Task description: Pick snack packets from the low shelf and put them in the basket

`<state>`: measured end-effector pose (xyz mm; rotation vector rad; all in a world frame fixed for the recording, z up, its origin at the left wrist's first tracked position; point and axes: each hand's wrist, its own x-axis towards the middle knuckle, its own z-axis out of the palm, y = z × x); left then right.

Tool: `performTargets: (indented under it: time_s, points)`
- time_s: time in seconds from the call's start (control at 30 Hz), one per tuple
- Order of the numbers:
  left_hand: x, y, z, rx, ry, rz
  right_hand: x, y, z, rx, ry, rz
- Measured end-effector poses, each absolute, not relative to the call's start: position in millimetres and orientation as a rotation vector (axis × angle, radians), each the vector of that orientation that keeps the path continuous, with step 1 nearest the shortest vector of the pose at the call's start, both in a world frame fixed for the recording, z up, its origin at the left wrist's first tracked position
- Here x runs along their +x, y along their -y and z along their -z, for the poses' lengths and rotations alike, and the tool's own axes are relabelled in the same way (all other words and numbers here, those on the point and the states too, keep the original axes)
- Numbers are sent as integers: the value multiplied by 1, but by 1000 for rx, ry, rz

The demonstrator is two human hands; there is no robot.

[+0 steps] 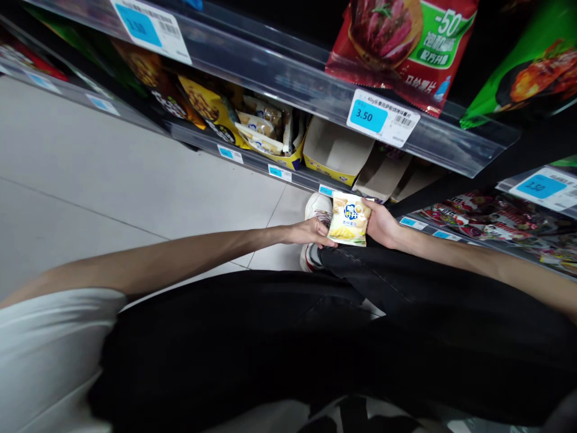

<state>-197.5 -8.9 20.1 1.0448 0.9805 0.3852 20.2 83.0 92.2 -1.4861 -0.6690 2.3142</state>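
A small cream and yellow snack packet (348, 220) with a blue logo is held between both hands, front face up, above my shoe. My left hand (312, 232) pinches its lower left corner. On the opposite side, my right hand (381, 224) grips the upper right edge, its fingers partly hidden behind the packet. Just beyond, on the low shelf, stand a yellow-trimmed display box (338, 147) with a bare cardboard floor showing and another box holding several similar packets (261, 127).
An upper shelf edge (270, 66) with price tags overhangs the low shelf. Red (401, 48) and green (532, 72) snack bags protrude above it. More packets (496, 225) lie on the low shelf at right. Grey floor tiles (112, 168) extend at left; my knees are bent below the hands.
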Motion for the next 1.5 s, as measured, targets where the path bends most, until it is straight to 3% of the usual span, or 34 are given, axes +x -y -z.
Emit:
performTargets:
  time_s: [1.5]
  points:
    - [-198,9,-20,1023,-971,-385,20,-84,-90,-1486,660,-2330]
